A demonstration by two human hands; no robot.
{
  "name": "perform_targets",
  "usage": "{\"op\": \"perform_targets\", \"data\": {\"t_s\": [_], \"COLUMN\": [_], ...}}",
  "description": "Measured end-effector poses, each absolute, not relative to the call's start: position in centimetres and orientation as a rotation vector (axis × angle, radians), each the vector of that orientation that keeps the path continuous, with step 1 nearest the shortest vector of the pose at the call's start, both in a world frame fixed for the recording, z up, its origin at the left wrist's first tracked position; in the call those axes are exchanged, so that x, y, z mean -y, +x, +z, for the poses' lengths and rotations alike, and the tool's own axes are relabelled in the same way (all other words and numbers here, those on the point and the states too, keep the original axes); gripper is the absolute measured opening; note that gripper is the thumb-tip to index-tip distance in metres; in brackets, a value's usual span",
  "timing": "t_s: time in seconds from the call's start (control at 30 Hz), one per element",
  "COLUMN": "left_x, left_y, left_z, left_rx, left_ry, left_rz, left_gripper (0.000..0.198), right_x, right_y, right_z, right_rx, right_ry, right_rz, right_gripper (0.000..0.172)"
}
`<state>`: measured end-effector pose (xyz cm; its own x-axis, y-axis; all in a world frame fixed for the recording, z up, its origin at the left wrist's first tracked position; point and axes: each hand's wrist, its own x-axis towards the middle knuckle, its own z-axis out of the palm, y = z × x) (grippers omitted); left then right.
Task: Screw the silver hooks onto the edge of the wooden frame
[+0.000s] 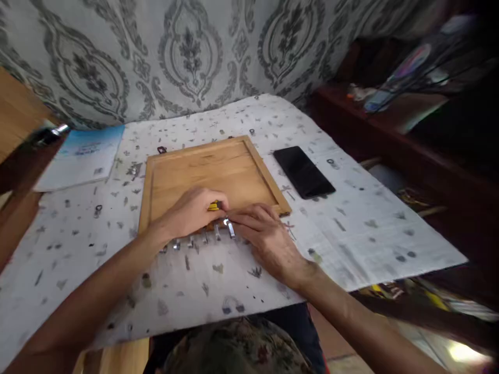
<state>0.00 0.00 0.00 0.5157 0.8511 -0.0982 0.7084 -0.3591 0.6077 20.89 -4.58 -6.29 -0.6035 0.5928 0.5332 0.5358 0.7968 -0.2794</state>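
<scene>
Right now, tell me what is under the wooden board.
The wooden board lies on a patterned tablecloth, visible around it; anything directly beneath is covered and can't be seen.

Light-brown framed wooden board (210, 169), flat. Shiny metal clips (231, 229) rowed along near edge. Small yellow-black item (213, 206), partly hidden, over board.

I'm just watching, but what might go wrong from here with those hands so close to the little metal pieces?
The left hand holds a small yellow-and-black item close to the right hand, so a slip might catch a finger.
The shiny metal pieces line the near edge of the wooden tray, where a wrist might knock one.
The phone lies near the tray; if that slid right, they might bump.
</scene>
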Motion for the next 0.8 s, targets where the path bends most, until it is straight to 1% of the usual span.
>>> {"op": "perform_targets", "data": {"t_s": [0.07,0.17,0.4,0.63,0.8], "left_x": [0.0,0.0,0.2,0.5,0.4], "left_y": [0.1,0.2,0.3,0.4,0.3], "left_z": [0.1,0.2,-0.1,-0.8,-1.1], "left_rx": [-1.275,-1.268,-1.221,-1.204,-1.182], "left_ry": [2.172,2.184,2.2,2.223,2.251], "left_rz": [0.276,0.26,0.326,0.408,0.421], "left_gripper": [0.007,0.007,0.01,0.011,0.014], "right_x": [4.6,4.6,4.6,4.5,4.5], "right_y": [21.0,21.0,20.8,20.9,20.8], "right_z": [-6.2,-6.1,-6.1,-6.2,-6.3], "right_rx": [2.37,2.372,2.335,2.336,2.335], "right_ry": [-0.85,-0.858,-0.836,-0.838,-0.829], "right_rz": [0.129,0.13,0.099,0.105,0.111], "right_gripper": [0.048,0.051,0.046,0.049,0.047]}}
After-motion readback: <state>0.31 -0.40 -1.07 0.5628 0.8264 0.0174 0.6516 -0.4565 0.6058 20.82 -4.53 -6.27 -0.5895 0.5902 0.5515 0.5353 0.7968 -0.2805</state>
